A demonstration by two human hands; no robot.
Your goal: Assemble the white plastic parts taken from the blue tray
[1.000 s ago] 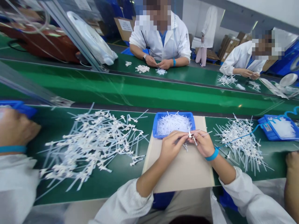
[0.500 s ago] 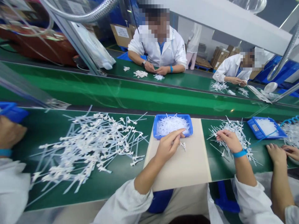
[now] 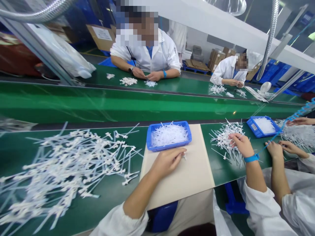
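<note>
My left hand [image 3: 169, 160] is over the beige board [image 3: 197, 173], its fingers pressed together around a small white plastic piece [image 3: 185, 156]. Just beyond it, a blue tray [image 3: 169, 146] full of thin translucent white pieces rests on the board's far edge. My right hand [image 3: 242, 144], with a blue wristband, hovers over the smaller pile of white parts with strips [image 3: 223, 137] right of the board. Its thumb and fingers are slightly apart, and nothing clear shows between them.
A large pile of white parts with strips [image 3: 81, 164] spreads over the green table at left. Another blue tray [image 3: 262, 126] and a coiled blue cord [image 3: 299, 113] are at right, near other people's hands [image 3: 291, 147]. Two people in white coats work across the green divider [image 3: 123, 106].
The view has shifted right. My left hand has moved from the tray's near edge down to the small white piece on the board. My right hand's fingers have parted over the pile.
</note>
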